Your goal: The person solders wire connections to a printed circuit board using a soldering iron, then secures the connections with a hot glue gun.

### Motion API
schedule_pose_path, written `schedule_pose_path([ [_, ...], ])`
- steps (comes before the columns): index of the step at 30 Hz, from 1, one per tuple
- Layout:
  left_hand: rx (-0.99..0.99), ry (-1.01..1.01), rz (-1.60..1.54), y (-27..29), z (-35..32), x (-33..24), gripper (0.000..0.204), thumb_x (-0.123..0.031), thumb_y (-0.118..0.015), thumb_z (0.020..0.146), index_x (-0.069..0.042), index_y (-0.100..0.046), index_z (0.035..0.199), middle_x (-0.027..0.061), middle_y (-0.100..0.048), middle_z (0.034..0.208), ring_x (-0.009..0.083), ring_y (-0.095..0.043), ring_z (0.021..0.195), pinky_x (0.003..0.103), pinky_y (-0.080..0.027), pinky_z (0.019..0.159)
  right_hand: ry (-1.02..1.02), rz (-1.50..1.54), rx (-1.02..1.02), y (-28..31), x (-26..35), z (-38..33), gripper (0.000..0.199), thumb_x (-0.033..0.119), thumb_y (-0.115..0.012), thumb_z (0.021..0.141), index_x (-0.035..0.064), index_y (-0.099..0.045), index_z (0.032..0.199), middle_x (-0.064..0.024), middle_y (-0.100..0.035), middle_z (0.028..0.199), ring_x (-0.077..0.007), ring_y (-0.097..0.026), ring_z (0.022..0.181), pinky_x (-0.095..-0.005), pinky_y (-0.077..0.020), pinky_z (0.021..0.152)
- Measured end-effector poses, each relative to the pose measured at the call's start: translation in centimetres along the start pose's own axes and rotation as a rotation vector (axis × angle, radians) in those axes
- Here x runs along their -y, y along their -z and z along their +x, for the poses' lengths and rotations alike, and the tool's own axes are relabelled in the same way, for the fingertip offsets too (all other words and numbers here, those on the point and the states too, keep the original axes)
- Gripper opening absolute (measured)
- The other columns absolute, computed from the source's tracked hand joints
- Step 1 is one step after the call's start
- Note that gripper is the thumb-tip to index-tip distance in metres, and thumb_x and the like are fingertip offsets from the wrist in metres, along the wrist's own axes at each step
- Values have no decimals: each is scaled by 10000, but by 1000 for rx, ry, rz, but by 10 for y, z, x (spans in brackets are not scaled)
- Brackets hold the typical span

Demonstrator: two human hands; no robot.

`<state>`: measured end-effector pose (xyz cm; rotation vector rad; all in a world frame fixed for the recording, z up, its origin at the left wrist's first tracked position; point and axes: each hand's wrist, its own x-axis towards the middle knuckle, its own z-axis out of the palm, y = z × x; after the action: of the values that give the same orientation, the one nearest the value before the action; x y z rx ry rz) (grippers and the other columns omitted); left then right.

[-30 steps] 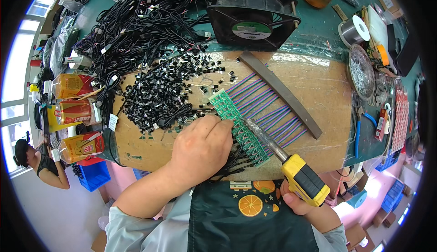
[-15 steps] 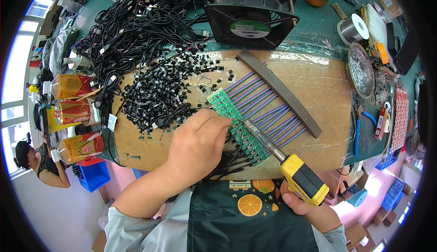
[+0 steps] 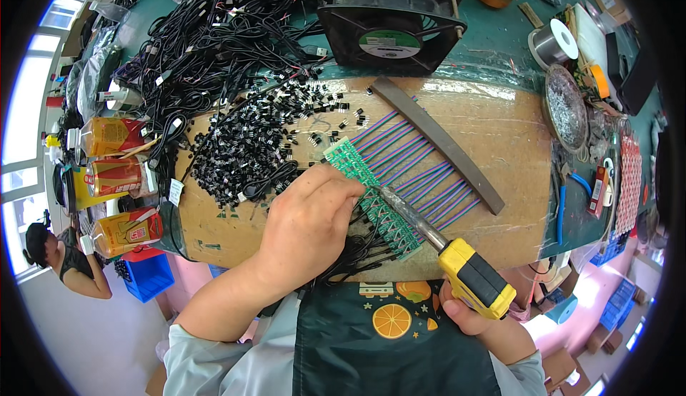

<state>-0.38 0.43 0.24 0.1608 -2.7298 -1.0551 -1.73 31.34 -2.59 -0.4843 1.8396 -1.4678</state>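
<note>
Green circuit board (image 3: 381, 210), long and narrow, lies slantwise on the brown work sheet (image 3: 518, 146); everything here is placed by that board. Left hand (image 3: 304, 217): at its left edge, fingertips bunched together there. Cannot tell whether they grasp the board or some small part (the knuckles hide it). Right hand (image 3: 464, 315): below and right of the board, wrapped around the handle of a yellow-and-black soldering gun (image 3: 475, 278). The gun's metal barrel points up and left, its tip at the board's middle, close to the left fingertips; contact unclear. Striped purple, blue and green wires run from the board's right side to a curved brown bar (image 3: 441, 144). Left of the board, a heap of small black components (image 3: 243, 149); beyond that, tangled black cables (image 3: 221, 38). Directly beyond the board, a black fan (image 3: 389, 28).
</note>
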Motion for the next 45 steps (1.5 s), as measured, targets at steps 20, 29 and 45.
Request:
schedule_pose_path([
  [20, 2, -7, 6, 0, -1, 1, 174, 52, -713, 787, -41, -707, 933, 105, -669, 879, 292, -668, 806, 372, -544, 699, 107, -103, 57, 5, -13, -2, 168, 170, -750, 835, 45, -679, 921, -99, -648, 808, -284, -645, 671, -357, -500, 581],
  [29, 3, -13, 4, 0, 0, 0, 171, 53, -711, 786, -40, -706, 929, 104, -672, 876, 288, -669, 799, 371, -543, 690, 142, -149, -1, 0, -22, -6, 320, 182, -774, 801, 21, -681, 1062, -106, -681, 868, -293, -672, 700, -348, -524, 604],
  [45, 9, -9, -9, 0, 0, 1, 163, 52, -711, 790, -35, -701, 927, 102, -669, 871, 288, -668, 801, 373, -543, 691, 19, -105, 38, 1, -2, -2, 210, 283, -727, 857, 113, -627, 784, -58, -589, 711, -257, -606, 608, -345, -466, 536],
])
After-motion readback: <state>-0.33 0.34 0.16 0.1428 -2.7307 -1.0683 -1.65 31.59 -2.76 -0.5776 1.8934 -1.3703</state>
